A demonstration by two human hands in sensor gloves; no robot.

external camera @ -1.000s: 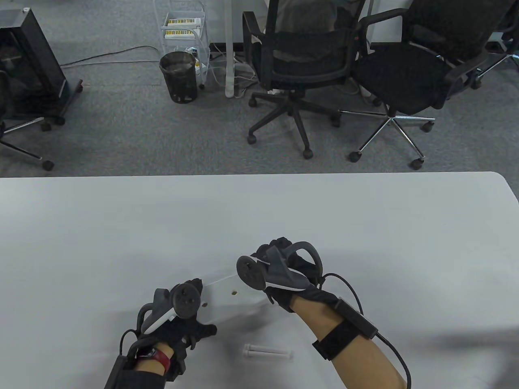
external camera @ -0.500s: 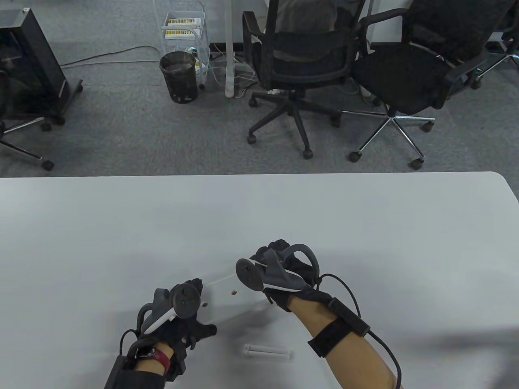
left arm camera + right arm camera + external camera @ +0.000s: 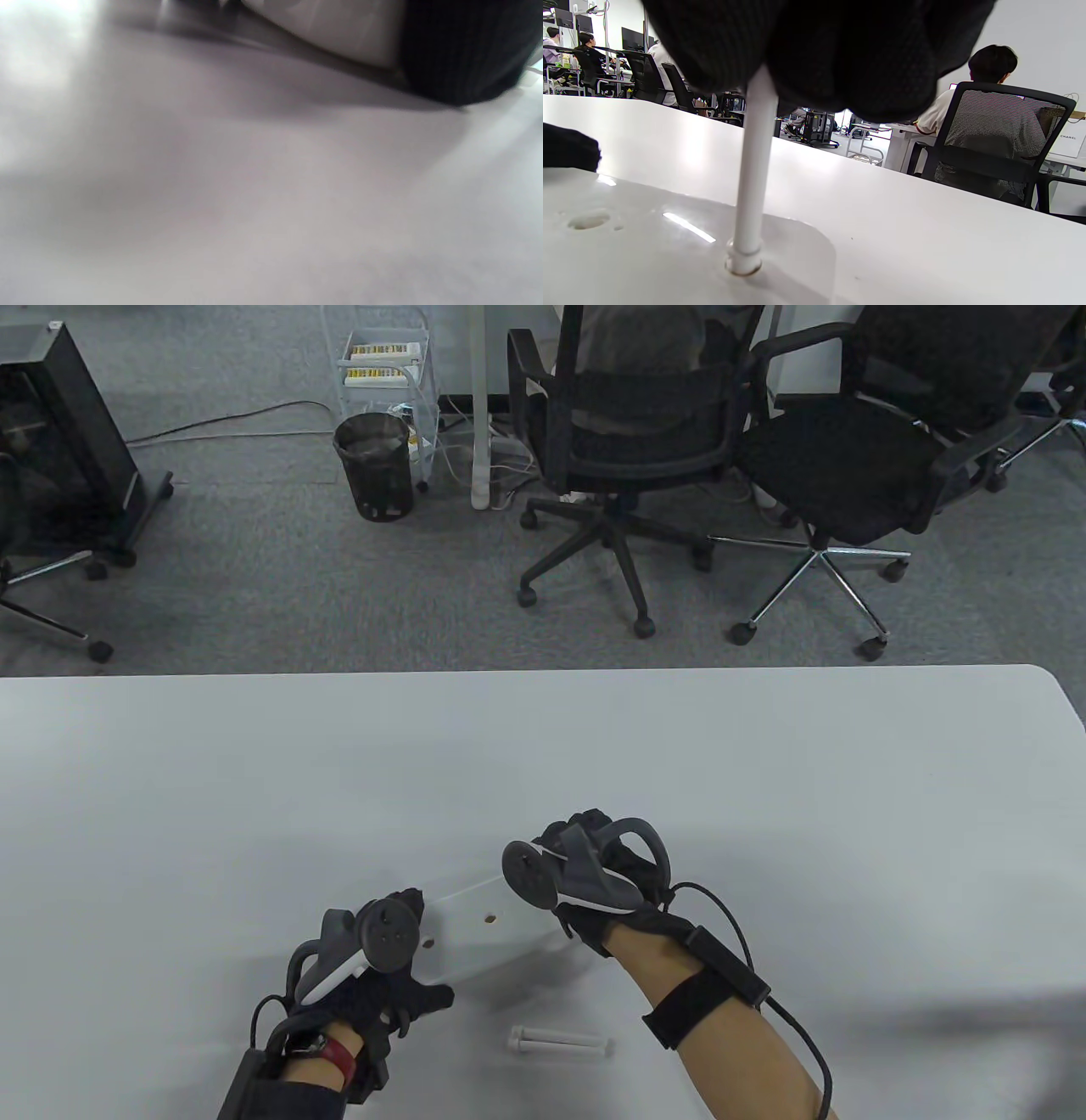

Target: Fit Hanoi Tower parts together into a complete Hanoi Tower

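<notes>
The white Hanoi Tower base [image 3: 475,933] lies between my hands and has open peg holes [image 3: 489,916] on top. My left hand [image 3: 414,918] holds its left end; the left wrist view shows a gloved finger [image 3: 458,51] against the base's edge [image 3: 339,29]. My right hand [image 3: 581,853] grips the top of a white peg [image 3: 753,169] that stands upright with its foot in the hole at the right end of the base [image 3: 649,262]. Another hole [image 3: 589,220] is open to its left. A second white peg [image 3: 560,1042] lies loose on the table in front of the base.
The white table [image 3: 764,814] ends at a rounded corner at the far right. Office chairs [image 3: 645,432] and a bin [image 3: 373,462] stand on the floor beyond the far edge.
My right hand has shifted slightly to the right over the base's right end. The left hand, the base and the loose peg have stayed in place.
</notes>
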